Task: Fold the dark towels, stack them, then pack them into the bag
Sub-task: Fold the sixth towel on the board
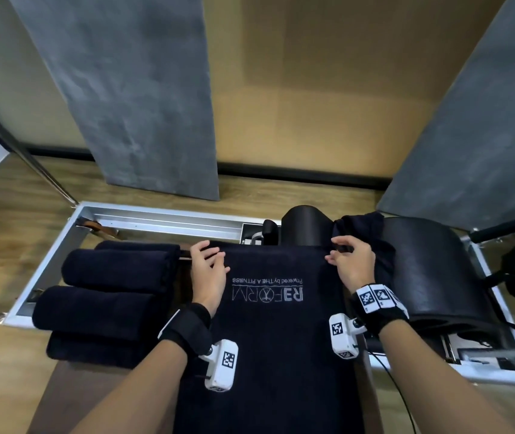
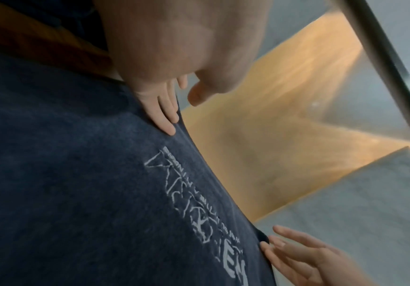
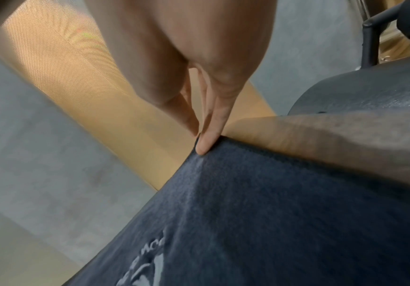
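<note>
nearest, both forearms reach forward over a dark towel (image 1: 268, 339) spread flat along the worktop (image 1: 71, 396), its printed logo (image 1: 267, 291) face up and reading upside down from here. at the towel's far edge the left hand (image 1: 207, 266) lies with its fingers fairly straight on the cloth by the far left corner, the thumb out at the edge; whether it pinches the edge i cannot tell. the right hand (image 1: 351, 261) pinches the far right corner between thumb and fingers, which the right wrist view shows clearly, with the fingertips (image 3: 202, 149) closed on the hem.

to the left of the spread towel, just beside it, sit the folded towels (image 1: 106, 296), piled in thick dark bundles. beyond the right hand another dark cloth (image 1: 365, 227) drapes loosely over the black padded equipment (image 1: 422, 270). no bag is in view that i can identify.

the step in hand looks like the first fold of this towel. the next move probably calls for both far corners lifted together and drawn back evenly toward the near edge, keeping the sides aligned so the fold lands square.
</note>
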### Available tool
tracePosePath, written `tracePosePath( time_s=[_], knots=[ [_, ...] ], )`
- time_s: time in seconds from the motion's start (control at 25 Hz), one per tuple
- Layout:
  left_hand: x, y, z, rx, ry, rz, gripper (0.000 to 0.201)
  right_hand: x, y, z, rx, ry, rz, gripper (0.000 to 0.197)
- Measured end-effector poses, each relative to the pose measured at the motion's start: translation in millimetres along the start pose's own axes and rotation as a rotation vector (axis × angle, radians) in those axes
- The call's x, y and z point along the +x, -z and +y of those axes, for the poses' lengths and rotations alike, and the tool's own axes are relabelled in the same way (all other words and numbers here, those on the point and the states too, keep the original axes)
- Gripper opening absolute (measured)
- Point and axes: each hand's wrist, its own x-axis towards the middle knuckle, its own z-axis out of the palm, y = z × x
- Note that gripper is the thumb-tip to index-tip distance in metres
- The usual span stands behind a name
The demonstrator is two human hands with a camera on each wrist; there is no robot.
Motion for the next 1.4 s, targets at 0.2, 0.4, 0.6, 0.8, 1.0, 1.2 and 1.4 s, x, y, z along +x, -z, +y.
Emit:
tracePosePath(
  time_s=[0.2,0.4,0.6,0.8,1.0,1.2,1.4],
  knots=[
    [-42.7,33.6,-11.0,0.202,-0.174,-0.063,0.014,-68.5,20.0,-0.6,0.033,0.036,-0.031,0.026],
    [-101.5,90.2,-42.6,0.51,-0.234,-0.182,0.016,-166.4,37.9,15.7,-0.069,0.002,-0.156,0.013],
    [-164.3,144.6,-65.9,0.719,-0.225,-0.234,0.021,-249.2,66.1,50.9,-0.298,-0.013,-0.204,0.015],
    [-208.5,184.4,-82.0,0.943,-0.173,-0.28,0.016,-297.6,89.1,89.8,-0.53,-0.077,-0.194,0.025],
    [-231.8,193.2,-86.8,0.989,-0.292,-0.274,0.017,-317.5,87.1,97.1,-0.517,-0.061,-0.171,0.021],
    [-221.5,173.9,-49.6,0.836,-0.432,-0.19,0.017,-299.9,81.2,51.8,-0.339,-0.014,-0.153,0.019],
    [-178.1,120.1,7.1,0.635,-0.512,-0.193,0.018,-247.0,55.3,-25.2,-0.118,0.114,-0.186,0.013]
  ],
)
